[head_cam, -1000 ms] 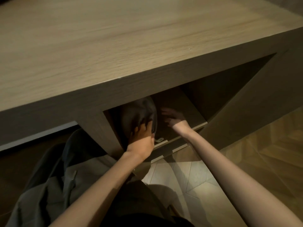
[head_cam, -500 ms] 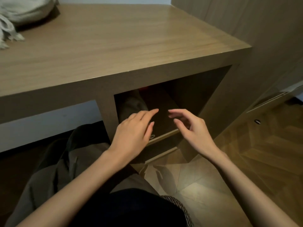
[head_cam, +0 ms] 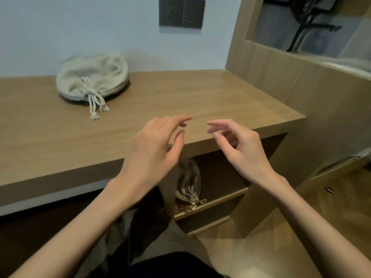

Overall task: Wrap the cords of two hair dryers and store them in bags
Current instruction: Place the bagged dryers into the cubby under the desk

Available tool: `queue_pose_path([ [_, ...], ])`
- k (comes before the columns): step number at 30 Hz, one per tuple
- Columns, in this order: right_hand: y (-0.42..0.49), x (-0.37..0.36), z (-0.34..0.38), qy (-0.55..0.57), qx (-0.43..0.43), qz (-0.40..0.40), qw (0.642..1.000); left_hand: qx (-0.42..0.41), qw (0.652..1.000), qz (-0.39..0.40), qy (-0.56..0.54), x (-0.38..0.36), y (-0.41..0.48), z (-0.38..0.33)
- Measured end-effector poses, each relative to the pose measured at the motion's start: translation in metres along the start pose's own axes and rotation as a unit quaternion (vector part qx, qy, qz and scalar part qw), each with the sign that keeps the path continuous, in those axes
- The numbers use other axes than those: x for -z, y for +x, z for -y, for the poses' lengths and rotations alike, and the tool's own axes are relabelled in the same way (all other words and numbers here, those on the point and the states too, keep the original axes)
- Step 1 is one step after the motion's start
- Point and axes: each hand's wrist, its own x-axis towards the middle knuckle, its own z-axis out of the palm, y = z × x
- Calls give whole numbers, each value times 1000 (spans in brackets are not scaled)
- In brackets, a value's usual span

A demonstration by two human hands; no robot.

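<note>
A beige drawstring bag (head_cam: 92,77) lies full and tied on the wooden desk (head_cam: 200,101), far left near the wall. A second drawstring bag (head_cam: 188,181) stands in the open cubby under the desk, its cords hanging over the shelf edge (head_cam: 220,201). My left hand (head_cam: 152,149) and my right hand (head_cam: 241,149) hover side by side above the desk's front edge, fingers loosely spread, holding nothing. No hair dryer shows; any contents of the bags are hidden.
A dark double wall socket (head_cam: 181,12) sits above the desk. A wooden partition (head_cam: 281,77) with a window rises on the right. Wood floor (head_cam: 341,217) lies at lower right; dark clothing (head_cam: 144,227) hangs under the desk.
Both hands have drawn back out of the cubby and risen above the desk's front edge, leaving the bag on the shelf. The view has tilted upward to the wall and socket.
</note>
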Motion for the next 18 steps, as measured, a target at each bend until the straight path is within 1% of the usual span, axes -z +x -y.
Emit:
queue_pose_path([
  [5,61,-29,22,2,34,15,999,41,998,-43,17,37,32,47],
  [10,120,-66,41,-10,64,39,997,87,991,-50,92,81,55,94],
  [14,166,-100,46,-39,62,104,992,146,981,-21,129,107,74,134],
  [18,206,-136,48,-44,44,157,986,220,964,24,148,111,91,182],
])
